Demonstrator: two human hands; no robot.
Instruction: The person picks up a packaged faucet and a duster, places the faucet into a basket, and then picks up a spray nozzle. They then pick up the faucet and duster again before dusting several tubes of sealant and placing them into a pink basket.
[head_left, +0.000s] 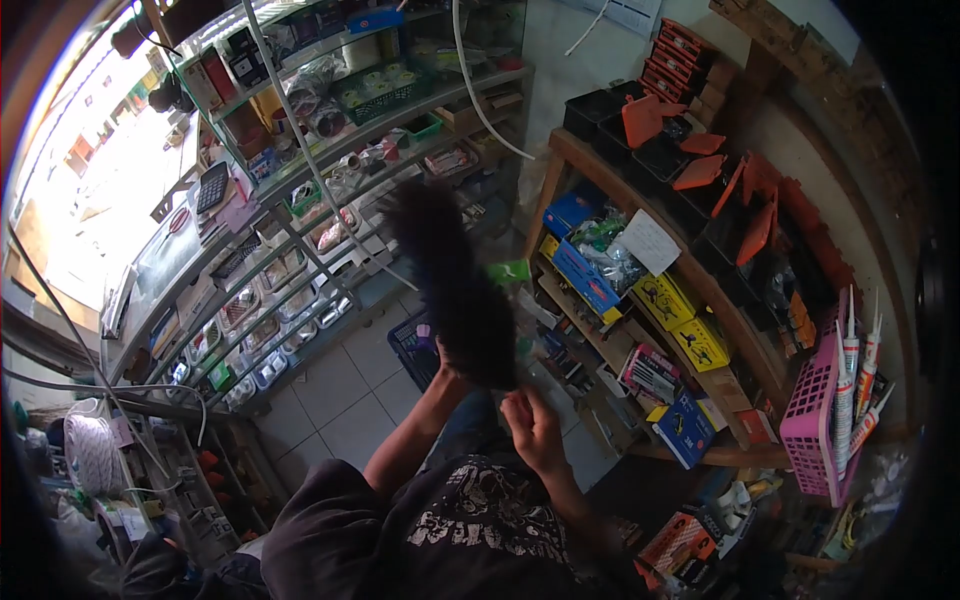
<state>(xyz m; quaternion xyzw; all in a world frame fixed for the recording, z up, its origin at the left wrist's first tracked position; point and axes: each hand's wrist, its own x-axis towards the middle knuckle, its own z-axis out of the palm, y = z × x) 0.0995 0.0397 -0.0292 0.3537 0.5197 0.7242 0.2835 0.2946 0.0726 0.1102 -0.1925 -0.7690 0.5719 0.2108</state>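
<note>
The right hand (532,428) is curling into a closed fist just beside the near end of the dark, fluffy duster (462,285), though whether it is gripping a handle there cannot be told. The left hand (450,368) is touching the fluff near that same end, seemingly to steady it, its fingers too hidden to show how far they are closing. The duster is extending away from the shirt (490,520), between the glass shelving (385,118) and the wooden rack (640,215), its far length hanging free of both hands.
</note>
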